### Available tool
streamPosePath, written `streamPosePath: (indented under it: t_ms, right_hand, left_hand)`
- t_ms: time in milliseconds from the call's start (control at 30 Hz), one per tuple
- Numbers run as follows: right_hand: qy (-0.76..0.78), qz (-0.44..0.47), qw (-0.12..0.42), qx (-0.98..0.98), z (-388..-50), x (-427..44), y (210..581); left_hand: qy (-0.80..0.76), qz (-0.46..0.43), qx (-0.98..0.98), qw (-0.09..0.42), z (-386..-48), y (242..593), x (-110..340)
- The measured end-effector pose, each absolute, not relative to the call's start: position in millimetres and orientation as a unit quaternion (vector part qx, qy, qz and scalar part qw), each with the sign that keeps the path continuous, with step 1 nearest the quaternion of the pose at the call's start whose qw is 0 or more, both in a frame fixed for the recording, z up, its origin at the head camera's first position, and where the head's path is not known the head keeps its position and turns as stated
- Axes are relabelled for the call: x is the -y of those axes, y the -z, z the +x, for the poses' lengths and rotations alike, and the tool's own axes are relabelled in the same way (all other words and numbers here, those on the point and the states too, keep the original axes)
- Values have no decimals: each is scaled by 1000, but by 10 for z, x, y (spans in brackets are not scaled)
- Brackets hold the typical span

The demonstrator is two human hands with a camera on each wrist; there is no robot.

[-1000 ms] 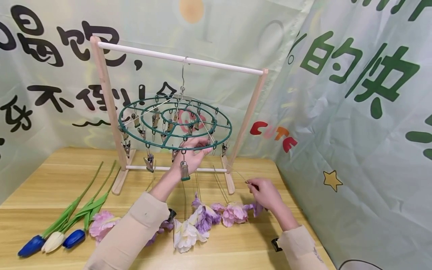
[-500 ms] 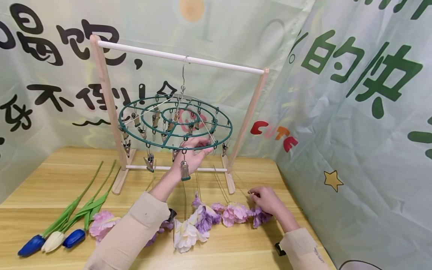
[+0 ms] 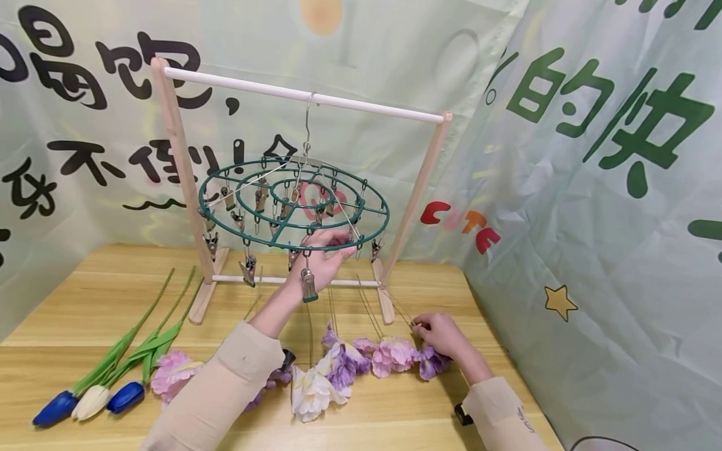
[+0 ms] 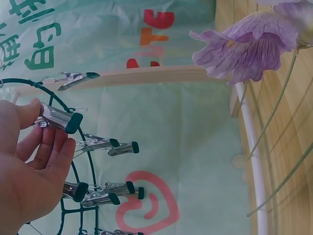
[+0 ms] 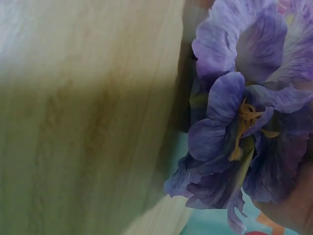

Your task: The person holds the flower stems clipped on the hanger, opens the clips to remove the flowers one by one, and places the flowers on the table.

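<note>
A green round clip hanger (image 3: 293, 228) hangs by its hook from a wooden stand. My left hand (image 3: 320, 266) reaches beneath its near right side. In the left wrist view that hand pinches a metal clothes clip (image 4: 59, 118) with a dark green tip, thumb against the fingers. Low over the table at the right, my right hand (image 3: 445, 337) pinches the thin stem of a purple artificial flower (image 3: 433, 363). The petals of this flower (image 5: 230, 122) fill much of the right wrist view. Its fingertips are hidden there.
Pink, white and purple artificial flowers (image 3: 316, 391) lie along the table's front, stems pointing back. Blue and white tulips (image 3: 90, 401) lie at the left. The stand's wooden posts (image 3: 418, 194) rise on both sides of the hanger, with patterned cloth (image 3: 609, 263) behind and right.
My right hand has come down a little, with the purple flower lowered towards the table beside the pink one. The left hand stays at the clip.
</note>
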State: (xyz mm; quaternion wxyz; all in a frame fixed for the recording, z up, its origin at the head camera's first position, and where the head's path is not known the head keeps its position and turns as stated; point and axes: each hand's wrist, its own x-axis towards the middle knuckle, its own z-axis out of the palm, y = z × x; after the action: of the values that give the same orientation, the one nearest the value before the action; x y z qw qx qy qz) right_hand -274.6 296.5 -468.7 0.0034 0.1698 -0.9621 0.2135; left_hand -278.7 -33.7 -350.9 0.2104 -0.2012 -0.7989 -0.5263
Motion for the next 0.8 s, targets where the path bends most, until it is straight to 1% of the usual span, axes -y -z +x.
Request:
streamPosePath:
  t_ms: [233,367,500,567,667,800]
  right_hand:
    - [-232,146,-11,962,-2740,-2966,4683]
    - [-240,132,-1,962,-2710,-3001,4651]
    - [-246,121,36,961,-2671,-3037,4548]
    - [-247,117,60,960,-2650,-3057,4476]
    - [-253,114,97,956,-2615,-3088,4373]
    - [-259,118,161,945,-2551,-3146,4277]
  left_hand:
    - [520,-200,800,224,-2735,3530,331]
    - [510,-195,808,220,-2682,3523,339]
    - [485,-203,822,220,-2601,3524,408]
    - [451,-204,839,227,-2543,3551,483]
    - [384,-188,876,221,-2446,3596,637]
    - [314,-159,919,176,-2339,3632,857]
